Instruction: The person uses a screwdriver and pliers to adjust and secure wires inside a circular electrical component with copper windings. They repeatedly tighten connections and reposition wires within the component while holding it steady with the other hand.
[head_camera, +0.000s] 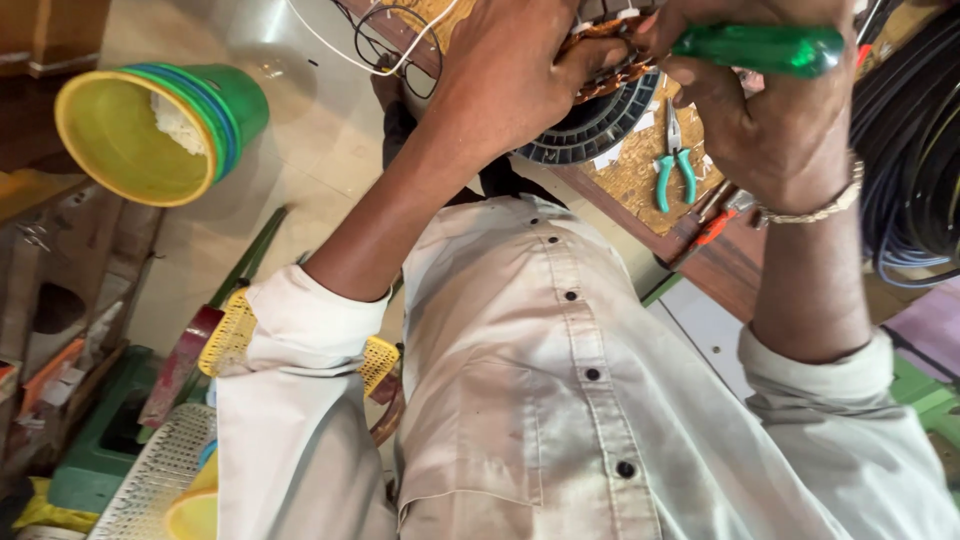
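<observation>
My left hand (510, 75) is clamped over a round black ribbed motor part (600, 125) with copper windings (610, 70) showing between my fingers. My right hand (775, 130), with a beaded bracelet on the wrist, grips a green-handled tool (760, 48) held sideways against the windings. The tool's tip is hidden behind my fingers. Both hands work close together above a wooden bench (630, 175). My pale buttoned shirt fills the lower part of the view.
Teal-handled pliers (675, 170) and an orange-handled tool (715, 225) lie on the bench. Black cable coils (915, 130) hang at right. Stacked green and yellow plastic tubs (150, 125) sit at left, a white perforated tray (155, 475) below, and thin wires (385, 45) at top.
</observation>
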